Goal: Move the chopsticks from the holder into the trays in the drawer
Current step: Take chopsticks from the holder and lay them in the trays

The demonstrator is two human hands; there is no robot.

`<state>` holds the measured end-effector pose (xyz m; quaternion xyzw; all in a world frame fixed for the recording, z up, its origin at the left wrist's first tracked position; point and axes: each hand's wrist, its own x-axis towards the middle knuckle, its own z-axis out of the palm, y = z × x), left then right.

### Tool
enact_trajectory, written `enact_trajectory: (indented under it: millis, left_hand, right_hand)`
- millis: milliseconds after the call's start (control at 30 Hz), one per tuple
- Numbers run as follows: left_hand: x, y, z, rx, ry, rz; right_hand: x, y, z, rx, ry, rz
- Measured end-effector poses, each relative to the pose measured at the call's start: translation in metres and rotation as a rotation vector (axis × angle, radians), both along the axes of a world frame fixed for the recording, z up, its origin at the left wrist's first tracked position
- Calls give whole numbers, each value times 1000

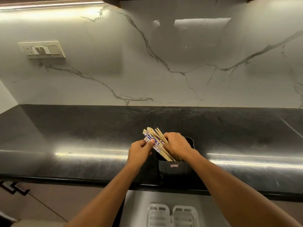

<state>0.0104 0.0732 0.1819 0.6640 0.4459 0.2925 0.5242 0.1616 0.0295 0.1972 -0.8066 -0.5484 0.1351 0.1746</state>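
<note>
Chopsticks [155,141] lean up-left out of holder [173,166] nr counter [82,136] front edge; both hands' fingers closed on bundle, left hand [139,151] prob. pinching 1-2.

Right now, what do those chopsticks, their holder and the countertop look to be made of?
Chopsticks: probably bamboo or wood, pale tan shafts, blue-and-white patterned tops.
Holder: likely matte black plastic, small label in front.
Countertop: seems polished dark stone, mottled and reflecting light.

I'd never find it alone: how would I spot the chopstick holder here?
Find the dark countertop under the marble wall. Near its front edge, above the open drawer's white trays, stands the holder: a black tub with a small label, chopsticks fanning out, both hands on them.
</note>
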Motion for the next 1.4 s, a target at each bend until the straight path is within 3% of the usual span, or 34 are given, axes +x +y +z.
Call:
enact_trajectory:
  millis: [200,367,533,633,800,1000,1200,1300,1400]
  left_hand:
    - [-9,1,7,44,-51,208]
    - [-14,-1,25,224,-23,397]
    - [-3,-17,42,529,-30,277]
    - [9,-33,54,576,-60,85]
    - [29,-49,69,286,-78,-325]
    - [16,-58,63,-286,-363,-439]
    - [1,-70,52,-519,-466,-499]
    - [-4,-73,45,-540,-475,-459]
    - [-10,-73,42,-516,-456,-422]
  right_hand:
    - [10,-2,10,-84,27,6]
    - [17,-12,34,76,106,-72]
    - [24,-22,71,273,119,-108]
    - [25,-26,103,377,186,-98]
    - [22,-33,144,417,408,-61]
    - [13,-48,144,351,710,-101]
    - [-7,-48,126,253,1013,-124]
    - [-14,-51,124,214,965,-106]
    - [-15,-51,129,345,613,-99]
